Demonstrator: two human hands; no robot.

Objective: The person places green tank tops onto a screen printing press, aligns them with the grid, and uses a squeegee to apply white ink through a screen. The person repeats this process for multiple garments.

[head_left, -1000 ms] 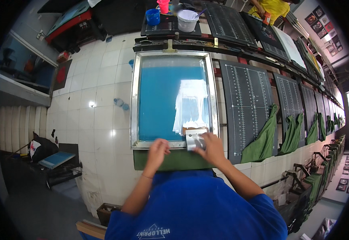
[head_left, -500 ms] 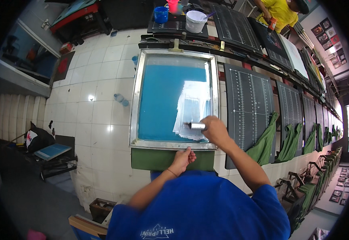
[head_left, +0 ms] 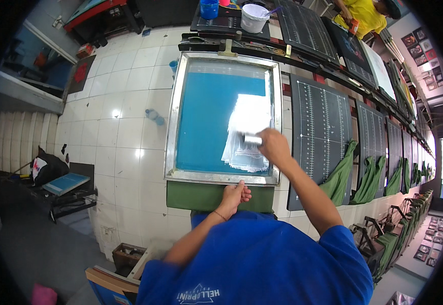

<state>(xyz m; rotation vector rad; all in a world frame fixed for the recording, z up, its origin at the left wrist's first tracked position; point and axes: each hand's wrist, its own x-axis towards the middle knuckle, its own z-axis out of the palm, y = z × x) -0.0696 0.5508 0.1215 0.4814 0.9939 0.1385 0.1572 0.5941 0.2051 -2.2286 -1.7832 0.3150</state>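
A silk-screen frame with silver edges and blue mesh lies in front of me. White ink is smeared over the right part of the mesh. My right hand is closed around a small squeegee, blurred by motion, whose blade rests within the white patch. At the near edge of the frame, my left hand grips the rim, thumb on top and fingers curled. Green fabric sticks out from under the frame toward me.
Black printing boards with green cloth run in a row to the right. Beyond the frame stand a white bucket and a blue tub. A person in yellow holds an orange tool at far right. A bottle lies on the tiled floor.
My right hand has pushed the squeegee away from me across the white ink. The left hand keeps its place on the near rim. The whole view has shifted slightly.
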